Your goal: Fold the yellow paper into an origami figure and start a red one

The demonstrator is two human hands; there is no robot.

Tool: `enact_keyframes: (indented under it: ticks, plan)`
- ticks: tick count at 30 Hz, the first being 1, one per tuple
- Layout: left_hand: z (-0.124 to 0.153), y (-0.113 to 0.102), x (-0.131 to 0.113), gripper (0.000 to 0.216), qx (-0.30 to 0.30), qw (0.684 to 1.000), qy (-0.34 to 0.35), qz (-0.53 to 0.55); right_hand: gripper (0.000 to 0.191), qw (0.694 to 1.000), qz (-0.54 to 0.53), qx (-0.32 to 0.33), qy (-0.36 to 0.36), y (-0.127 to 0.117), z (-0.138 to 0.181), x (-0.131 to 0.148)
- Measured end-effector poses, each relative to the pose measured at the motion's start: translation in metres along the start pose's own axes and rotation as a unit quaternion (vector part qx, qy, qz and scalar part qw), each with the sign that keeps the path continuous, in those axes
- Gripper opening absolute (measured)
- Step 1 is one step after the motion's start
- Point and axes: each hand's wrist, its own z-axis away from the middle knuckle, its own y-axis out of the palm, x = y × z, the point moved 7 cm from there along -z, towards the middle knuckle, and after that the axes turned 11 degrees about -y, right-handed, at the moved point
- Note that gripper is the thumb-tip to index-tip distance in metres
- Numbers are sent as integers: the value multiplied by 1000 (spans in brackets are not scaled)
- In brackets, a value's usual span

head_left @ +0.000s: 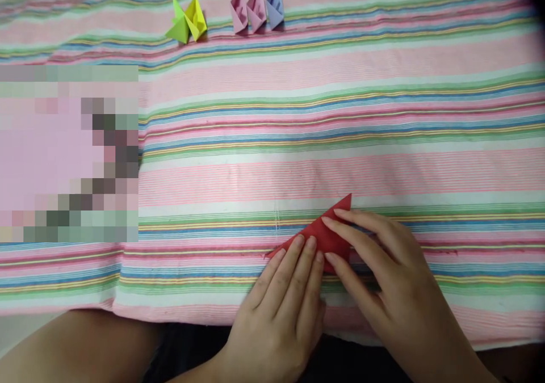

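Observation:
A red sheet of paper (334, 236), folded into a triangle, lies on the striped cloth near the front edge. One corner points up and to the right, another to the left. My left hand (283, 298) rests flat on its lower left part, fingers stretched out side by side. My right hand (392, 264) touches the right part with thumb and fingertips, its fingers spread apart and curved. Part of the paper's lower edge is hidden under my left hand.
Folded paper pieces stand at the back: a green one (179, 24), a yellow one (196, 19), two pink ones (256, 9) and a blue one (275, 8). A pixelated patch (46, 156) covers the left side. The striped cloth (238, 179) ends close to my legs.

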Motion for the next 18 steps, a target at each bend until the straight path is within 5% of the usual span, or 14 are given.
enact_keyframes:
  ticks: [18]
  plan:
    - [4,5,0,44,4,1000,-5,-4,33,1000,15,-6,6,0,-1,1]
